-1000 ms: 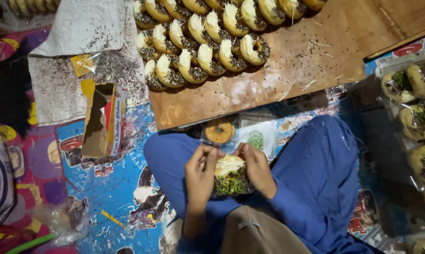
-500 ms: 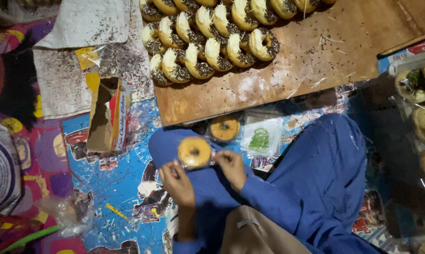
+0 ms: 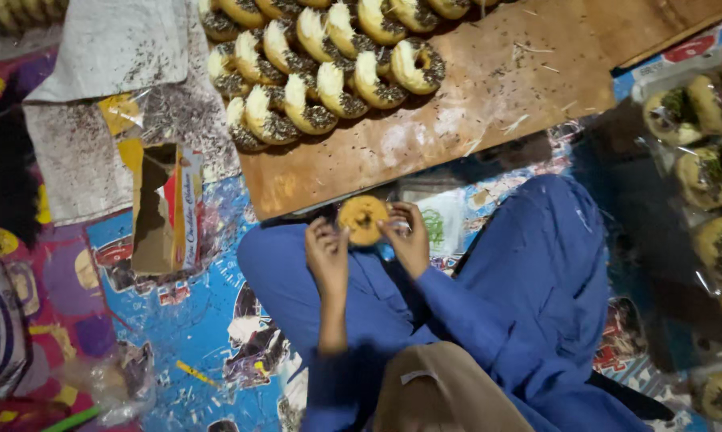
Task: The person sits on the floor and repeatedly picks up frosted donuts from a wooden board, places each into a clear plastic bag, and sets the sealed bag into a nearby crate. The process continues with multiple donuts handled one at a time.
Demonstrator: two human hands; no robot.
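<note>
Above our blue-clad lap, we pinch a plain doughnut (image 3: 362, 220) between left hand (image 3: 327, 258) and right hand (image 3: 409, 240). Both hands grip its edges, just below the wooden board (image 3: 489, 104) of topped doughnuts (image 3: 329, 72).

Your hands have open room over your blue lap (image 3: 489, 296). Far ahead, the wooden board (image 3: 489, 104) with doughnut rows (image 3: 321, 72) blocks; an open carton (image 3: 165, 208) stands left.
</note>
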